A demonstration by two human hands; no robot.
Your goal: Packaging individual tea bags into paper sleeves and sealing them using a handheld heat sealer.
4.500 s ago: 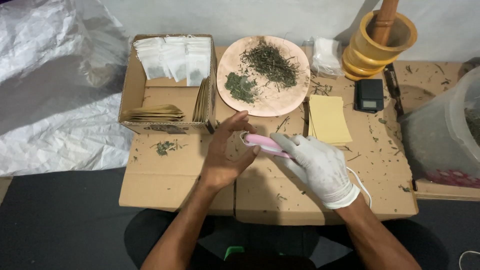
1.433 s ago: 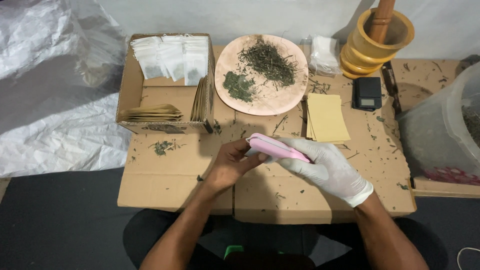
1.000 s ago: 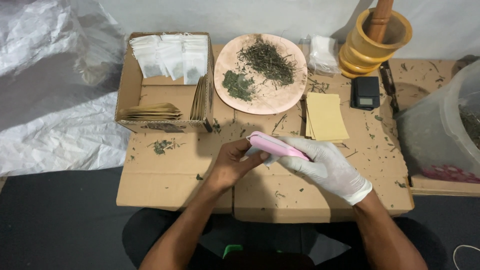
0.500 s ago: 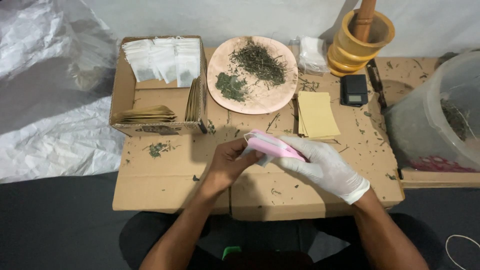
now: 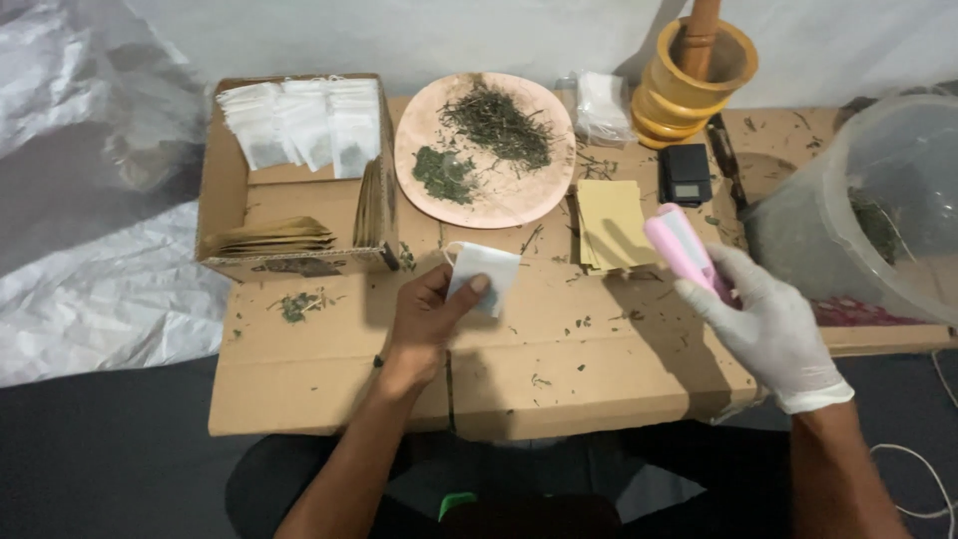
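My bare left hand (image 5: 424, 321) pinches a small white tea bag (image 5: 483, 275) between thumb and fingers, just above the flattened cardboard work surface (image 5: 559, 369). My right hand (image 5: 766, 321), in a white glove, grips a pink handheld sealer (image 5: 681, 248) and holds it up to the right, clear of the bag. A white cord trails off at the lower right. Beyond my hands sits a pinkish round plate (image 5: 544, 190) with dried herb stems and crushed green leaves.
A cardboard box (image 5: 228, 190) at back left holds white filled bags and tan envelopes. A stack of yellow envelopes (image 5: 609, 222), a small black scale (image 5: 684, 174), a wooden mortar with pestle (image 5: 694, 75) and a clear plastic tub (image 5: 868, 210) stand to the right. Crumpled foil sheeting (image 5: 90, 200) lies left.
The sealer was clamped over the bag between both hands. Now my right hand has swung it away to the right, and the white bag shows free in my left hand.
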